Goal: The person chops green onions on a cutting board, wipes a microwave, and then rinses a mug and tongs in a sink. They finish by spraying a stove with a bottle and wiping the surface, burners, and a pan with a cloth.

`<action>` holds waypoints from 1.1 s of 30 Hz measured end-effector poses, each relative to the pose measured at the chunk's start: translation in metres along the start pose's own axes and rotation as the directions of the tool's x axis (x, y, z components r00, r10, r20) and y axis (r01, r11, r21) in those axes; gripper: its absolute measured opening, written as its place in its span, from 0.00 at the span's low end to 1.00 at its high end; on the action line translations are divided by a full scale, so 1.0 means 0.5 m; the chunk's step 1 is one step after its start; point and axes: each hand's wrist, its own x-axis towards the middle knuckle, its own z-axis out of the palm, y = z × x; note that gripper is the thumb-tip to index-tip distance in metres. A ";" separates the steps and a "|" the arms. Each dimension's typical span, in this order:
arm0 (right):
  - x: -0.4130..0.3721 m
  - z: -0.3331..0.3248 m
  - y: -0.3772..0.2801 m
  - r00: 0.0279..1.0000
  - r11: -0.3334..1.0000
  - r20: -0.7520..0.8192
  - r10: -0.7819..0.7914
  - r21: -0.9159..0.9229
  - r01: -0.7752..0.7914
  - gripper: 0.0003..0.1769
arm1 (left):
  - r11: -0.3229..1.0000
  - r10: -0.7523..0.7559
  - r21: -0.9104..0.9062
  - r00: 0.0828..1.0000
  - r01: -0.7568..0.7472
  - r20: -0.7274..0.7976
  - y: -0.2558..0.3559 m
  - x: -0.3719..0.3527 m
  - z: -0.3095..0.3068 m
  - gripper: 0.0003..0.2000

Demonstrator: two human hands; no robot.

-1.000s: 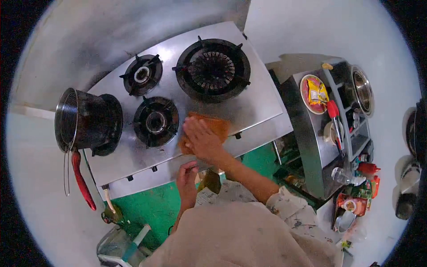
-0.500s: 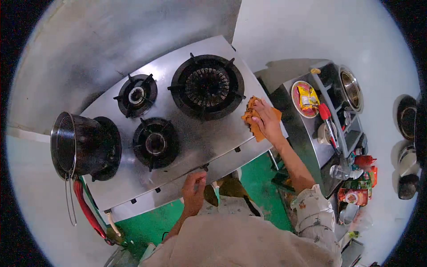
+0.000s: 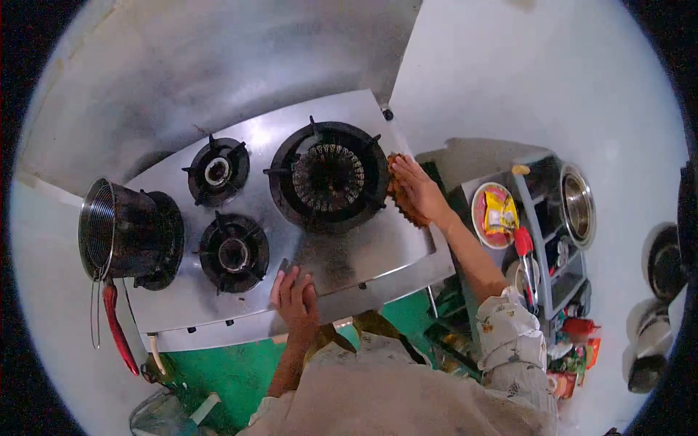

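My right hand (image 3: 422,193) presses a crumpled orange-brown cloth (image 3: 403,203) against the right edge of the steel stove top (image 3: 349,254). The cloth sits close beside the large black burner (image 3: 329,178), and part of it is hidden under the palm. At the stove's front edge rests my left hand (image 3: 295,296), its fingers apart and nothing seen in them. Nearest to it is a smaller front burner (image 3: 233,254); another small burner (image 3: 217,171) lies behind that one.
A dark pot (image 3: 134,225) with a wire strainer (image 3: 96,225) and a red handle (image 3: 118,330) stands at the stove's left. On the right, a side counter bears a plate (image 3: 478,207) with a yellow packet (image 3: 500,212), red-tipped tongs (image 3: 526,261) and a steel bowl (image 3: 578,203).
My right hand has slid the cloth toward the back along the stove's right edge. My left hand has moved forward onto the front edge, fingers extended. The camera view has shifted.
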 end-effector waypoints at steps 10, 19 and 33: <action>0.155 0.035 0.107 0.993 0.978 -0.020 -0.116 0.171 0.117 0.24 | 0.942 -0.060 0.323 0.994 0.088 -0.096 0.007 0.015 0.048 0.12; 0.403 0.016 0.102 0.927 0.966 0.278 -0.251 0.009 0.258 0.23 | 0.923 -0.049 0.379 0.998 0.064 -0.049 0.009 0.022 0.045 0.14; 0.642 0.218 -0.148 0.616 0.643 0.298 -0.729 -0.010 0.766 0.05 | 0.948 -0.108 0.308 0.992 0.084 0.063 0.000 0.020 0.023 0.17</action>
